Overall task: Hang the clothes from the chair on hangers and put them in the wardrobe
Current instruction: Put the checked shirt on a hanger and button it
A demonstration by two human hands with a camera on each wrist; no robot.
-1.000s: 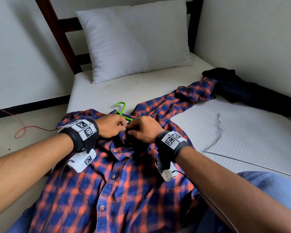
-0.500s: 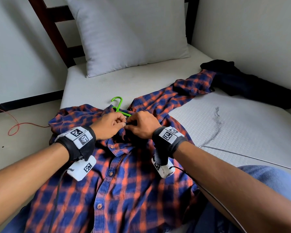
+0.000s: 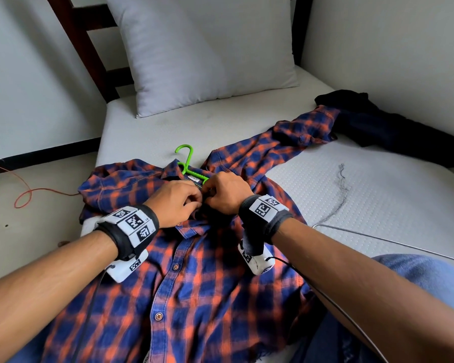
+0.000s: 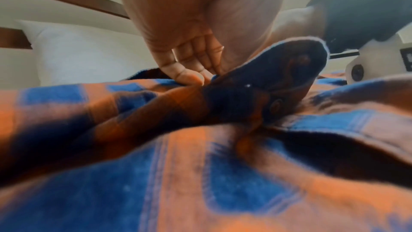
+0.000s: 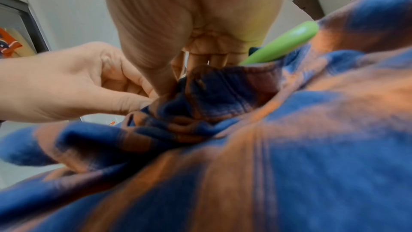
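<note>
Blue-and-orange plaid shirt (image 3: 194, 279) spread flat on the white mattress (image 3: 378, 195), front side up, brown buttons running down the placket, most of them done up. Fabric looks soft, a bit flannel-ish, slightly rumpled round the neck. One sleeve flung out to the right of the fingers, cuff ending just beside a dark garment (image 3: 393, 127) bunched against the wall.

Left hand (image 3: 174, 203) and right hand (image 3: 227, 196) meeting knuckle to knuckle right at the collar. Both sets of fingers curled in and pinching the collar edges, thumbs pressed onto cloth, tips nearly touching each other. From the right wrist view, left thumb (image 5: 131, 103) clamped on a fold of the collar; from the left wrist view, fingertips (image 4: 189, 77) tucked down into the fabric beside the top button.

Green plastic hanger (image 3: 188, 166) poking out just past the fingertips, hook lying on the mattress, shoulders hidden inside the shirt.

Beyond the fingers: white pillow (image 3: 207, 53) leaning on a dark wooden headboard (image 3: 89, 56). Off to the left, a red cord (image 3: 26, 195) looped on the floor.
</note>
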